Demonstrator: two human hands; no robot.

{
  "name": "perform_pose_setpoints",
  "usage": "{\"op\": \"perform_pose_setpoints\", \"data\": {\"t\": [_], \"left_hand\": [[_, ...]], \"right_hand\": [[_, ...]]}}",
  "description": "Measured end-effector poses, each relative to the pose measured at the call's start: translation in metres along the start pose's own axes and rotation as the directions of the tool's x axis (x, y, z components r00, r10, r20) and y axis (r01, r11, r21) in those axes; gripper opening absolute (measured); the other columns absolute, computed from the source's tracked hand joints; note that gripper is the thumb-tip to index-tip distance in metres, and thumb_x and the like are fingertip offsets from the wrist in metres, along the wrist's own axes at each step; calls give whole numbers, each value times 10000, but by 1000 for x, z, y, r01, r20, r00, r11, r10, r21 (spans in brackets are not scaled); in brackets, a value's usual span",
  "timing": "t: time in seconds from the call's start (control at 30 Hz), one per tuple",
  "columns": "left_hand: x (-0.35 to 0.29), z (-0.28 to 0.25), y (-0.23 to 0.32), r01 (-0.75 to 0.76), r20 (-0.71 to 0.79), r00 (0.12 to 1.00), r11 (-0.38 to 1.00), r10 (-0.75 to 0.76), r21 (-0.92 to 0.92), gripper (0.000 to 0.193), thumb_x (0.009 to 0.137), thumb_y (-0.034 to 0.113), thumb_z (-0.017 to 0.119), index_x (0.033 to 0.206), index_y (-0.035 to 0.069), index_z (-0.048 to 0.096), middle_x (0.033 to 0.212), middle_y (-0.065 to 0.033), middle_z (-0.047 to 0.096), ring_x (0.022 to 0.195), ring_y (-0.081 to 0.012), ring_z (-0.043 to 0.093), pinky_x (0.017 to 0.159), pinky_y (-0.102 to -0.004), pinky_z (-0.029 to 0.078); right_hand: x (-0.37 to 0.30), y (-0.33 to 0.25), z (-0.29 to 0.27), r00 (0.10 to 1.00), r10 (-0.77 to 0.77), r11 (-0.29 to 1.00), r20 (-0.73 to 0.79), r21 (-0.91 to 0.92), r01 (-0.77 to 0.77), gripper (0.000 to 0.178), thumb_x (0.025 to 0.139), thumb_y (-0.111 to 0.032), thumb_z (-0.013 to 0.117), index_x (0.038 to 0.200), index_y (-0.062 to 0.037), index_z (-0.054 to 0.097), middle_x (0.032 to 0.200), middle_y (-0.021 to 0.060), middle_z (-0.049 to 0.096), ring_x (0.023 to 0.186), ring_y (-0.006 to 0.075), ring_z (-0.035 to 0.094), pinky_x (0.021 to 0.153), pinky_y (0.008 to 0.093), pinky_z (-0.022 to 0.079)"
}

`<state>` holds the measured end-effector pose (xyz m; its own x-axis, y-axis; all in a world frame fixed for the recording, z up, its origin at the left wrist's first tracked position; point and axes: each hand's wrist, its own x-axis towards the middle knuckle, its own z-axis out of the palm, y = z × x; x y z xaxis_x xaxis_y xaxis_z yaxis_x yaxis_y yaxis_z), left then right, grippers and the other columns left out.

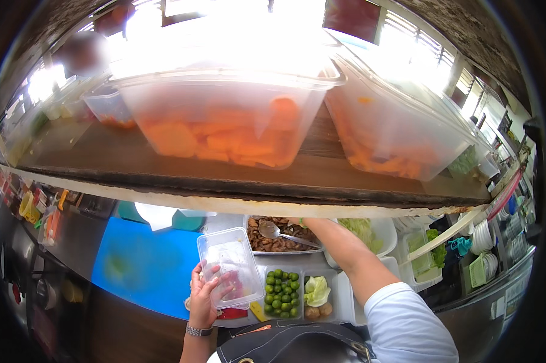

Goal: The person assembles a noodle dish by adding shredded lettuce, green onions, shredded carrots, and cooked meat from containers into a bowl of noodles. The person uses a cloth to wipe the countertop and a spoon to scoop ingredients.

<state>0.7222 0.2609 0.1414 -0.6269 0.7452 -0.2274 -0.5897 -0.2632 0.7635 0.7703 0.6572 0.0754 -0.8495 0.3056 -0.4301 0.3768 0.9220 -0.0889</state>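
Observation:
My left hand (204, 297), with a metal-banded watch on its wrist, grips a clear plastic container (229, 257) by its left side. The container is tilted, and the hand's fingers show through its wall. My right arm (348, 251) stretches forward until the right hand (305, 222) goes under the shelf edge, which hides its fingers. Below that hand is a metal tray of brown sliced food (258, 243). A metal spoon (269, 229) lies in the food, its handle pointing right.
A wooden shelf (224, 184) crosses above my hands, bearing tubs of orange pieces (224, 130). Nearer are green limes (282, 293), lettuce (316, 291) and shredded greens (361, 233). A blue cutting board (143, 266) lies left; stacked plates (482, 236) stand right.

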Motion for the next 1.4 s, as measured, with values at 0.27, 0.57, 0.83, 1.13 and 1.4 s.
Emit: {"op": "perform_pose_setpoints", "data": {"t": [0.27, 0.57, 0.83, 1.13, 1.4], "left_hand": [[14, -1, -22, 23, -22, 1000, 996, -21, 88, 578, 898, 29, 511, 1401, 125, 243, 1264, -139, 470, 1099, -310, 573, 843, -453, 562], [39, 21, -41, 194, 57, 978, 973, -203, 127, 595, 915, 66, 572, 1397, 158, 236, 1243, -115, 473, 1089, -204, 557, 849, -413, 512], [26, 23, -29, 160, 71, 984, 985, -165, 69, 686, 912, 22, 556, 1447, 74, 130, 1270, -180, 497, 1130, -242, 567, 954, -372, 472], [17, 8, -27, 125, 46, 991, 992, -126, 20, 651, 908, 36, 579, 1427, 88, 189, 1242, -148, 507, 1103, -220, 572, 921, -367, 490], [10, -1, -19, 80, 20, 997, 997, -80, -14, 644, 916, -16, 531, 1433, 81, 160, 1271, -184, 479, 1116, -259, 580, 977, -378, 487]], "right_hand": [[-10, -5, -23, 997, -42, 999, -61, 22, 43, 730, 532, -259, 845, 1202, -115, 594, 1238, 202, 550, 1175, 377, 507, 980, 432, 429], [-182, 65, -105, 982, 74, 992, -175, 112, -55, 738, 533, -261, 846, 1208, -111, 591, 1244, 203, 546, 1179, 376, 505, 980, 430, 429], [-208, 109, 25, 979, 191, 979, -65, -53, -195, 744, 533, -263, 846, 1214, -107, 588, 1250, 203, 542, 1183, 376, 503, 981, 429, 428], [-222, 167, 40, 916, 127, 980, -380, 190, -57, 627, 604, -356, 836, 1098, -27, 634, 965, 187, 683, 935, 322, 650, 817, 399, 511], [-263, 122, -27, 820, 383, 923, -426, 147, -355, 639, 567, -487, 869, 1027, -118, 621, 1000, 120, 659, 889, 290, 652, 808, 392, 507]]}}
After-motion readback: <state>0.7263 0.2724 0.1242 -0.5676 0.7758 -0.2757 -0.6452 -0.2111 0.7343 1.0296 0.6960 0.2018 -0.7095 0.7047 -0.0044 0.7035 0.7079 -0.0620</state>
